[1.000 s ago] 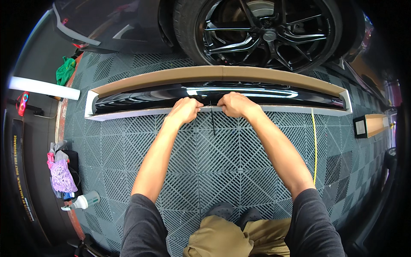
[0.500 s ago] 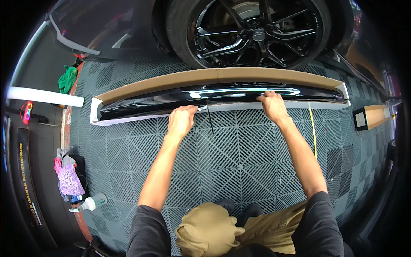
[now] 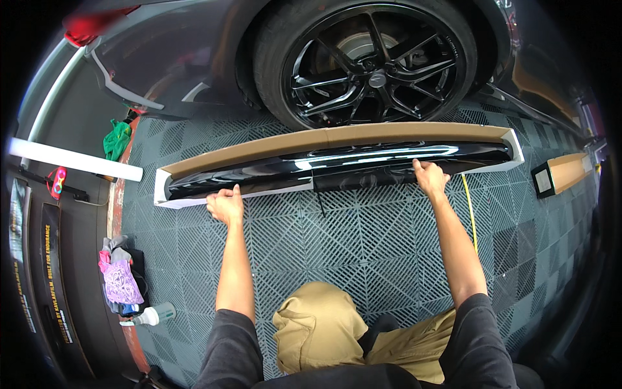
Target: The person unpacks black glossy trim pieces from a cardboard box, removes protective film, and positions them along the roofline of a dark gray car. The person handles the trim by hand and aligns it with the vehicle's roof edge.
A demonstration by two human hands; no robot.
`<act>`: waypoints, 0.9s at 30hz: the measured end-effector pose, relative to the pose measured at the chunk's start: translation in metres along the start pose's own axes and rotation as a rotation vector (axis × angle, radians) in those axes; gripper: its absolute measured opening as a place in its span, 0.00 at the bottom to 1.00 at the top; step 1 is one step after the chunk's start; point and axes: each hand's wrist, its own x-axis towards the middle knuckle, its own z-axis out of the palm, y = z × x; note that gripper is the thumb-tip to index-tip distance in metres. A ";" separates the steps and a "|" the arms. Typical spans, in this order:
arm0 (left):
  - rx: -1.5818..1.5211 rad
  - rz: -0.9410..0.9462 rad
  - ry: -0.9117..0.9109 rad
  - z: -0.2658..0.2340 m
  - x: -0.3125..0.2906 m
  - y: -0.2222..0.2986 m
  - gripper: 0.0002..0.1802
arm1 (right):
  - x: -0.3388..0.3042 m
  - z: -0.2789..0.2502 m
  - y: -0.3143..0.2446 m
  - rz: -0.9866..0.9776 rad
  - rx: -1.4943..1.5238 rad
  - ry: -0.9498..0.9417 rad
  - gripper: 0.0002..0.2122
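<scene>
Clock directions run from the middle of the view, noon straight ahead. Nearest, at 6 o'clock, are the person's tan trousers (image 3: 317,330), above a floor of grey slatted tiles (image 3: 363,253). A spray bottle (image 3: 152,315) lies at 8 o'clock, with a purple patterned cloth (image 3: 122,283) just beyond it. A thin yellow strip (image 3: 471,214) runs along the floor between 3 and 4. The left hand (image 3: 224,205) is at 9 o'clock, fingers partly curled against the near edge of a long open cardboard box (image 3: 330,134); whether it grasps that edge, I cannot tell. The right hand (image 3: 431,179), close to 3 o'clock, has its fingers bent at the right end of a black flap (image 3: 366,179) draped over the box's near side; whether it pinches the flap is also unclear. A glossy black roll (image 3: 259,170) lies lengthwise inside the box, stretching from about 10 o'clock through noon to 2. A smaller box (image 3: 567,176) sits near 3 o'clock. A white tube (image 3: 78,159) juts in at 9, and a green cloth (image 3: 117,139) lies between 9 and 10. Farthest, at 1 o'clock, stands a black-spoked wheel (image 3: 377,79), the dark car body (image 3: 175,61) reaching round to between 10 and 11.
</scene>
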 end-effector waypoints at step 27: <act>-1.145 -0.643 -0.528 -0.045 -0.024 -0.075 0.07 | -0.011 -0.029 0.104 0.463 1.057 0.179 0.10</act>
